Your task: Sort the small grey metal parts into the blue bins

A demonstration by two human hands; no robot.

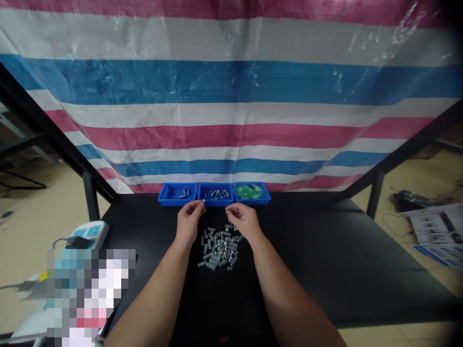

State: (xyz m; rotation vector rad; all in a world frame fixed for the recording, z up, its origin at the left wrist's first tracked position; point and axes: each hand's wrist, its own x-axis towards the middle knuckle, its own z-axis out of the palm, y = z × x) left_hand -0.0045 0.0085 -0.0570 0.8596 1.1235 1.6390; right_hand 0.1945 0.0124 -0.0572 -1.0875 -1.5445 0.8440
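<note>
My left hand (191,218) is closed in a pinch on a small grey cylindrical piece (204,200), which sticks up past the fingertips in front of the middle blue bin (216,203). To the right, my right hand (245,219) has thumb and forefinger pressed together; whatever is between them is too small to name. Below and between both hands lies a loose pile of grey cylindrical pieces (213,260) mixed with shiny metal bits. Small shiny metal parts (219,194) sit in the middle bin. A few grey pieces (185,193) are in the left blue bin (170,201).
Green material (250,191) fills the right blue bin (265,199). The black table (307,270) carries a white power strip (97,231) at its left edge, with a blurred-out object in front. Striped sheeting (231,82) hangs behind, between dark frame bars.
</note>
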